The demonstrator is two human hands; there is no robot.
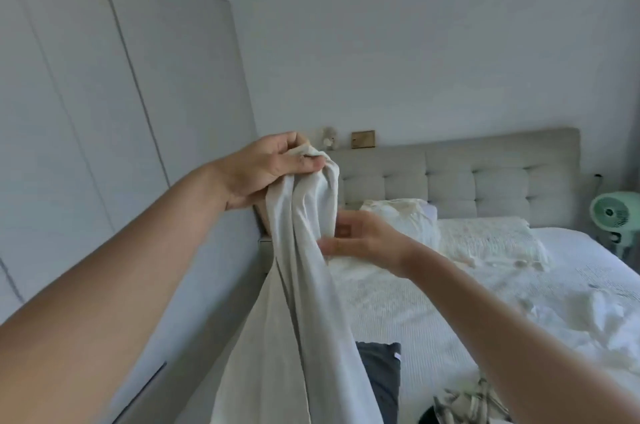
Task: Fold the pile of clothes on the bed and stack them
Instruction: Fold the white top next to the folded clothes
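Your left hand [273, 167] holds the pale garment [301, 285] up in the air, fingers and thumb pinching a bunched top edge, well above the bed [433, 319] and over its left side. The cloth hangs straight down from that pinch, so its long axis runs vertical, and it widens toward the bottom of the view.

Your right hand [356, 236] sits just beside the hanging cloth, lower than the left, fingers loosely spread and reaching in from the right. The fingertips meet the fabric's right edge, but no closed grip shows; treat it as holding nothing yet. It is the nearer hand to the free edge, so finding a second corner looks like its job.

You cannot see the garment's lower end; it runs out of view at the bottom. What kind of garment it is stays unclear.

At the bed's near edge lie a dark folded item [381, 375] and a striped crumpled piece [464, 399], partly hidden by your right forearm. More white cloth [595, 312] lies rumpled toward the right edge.
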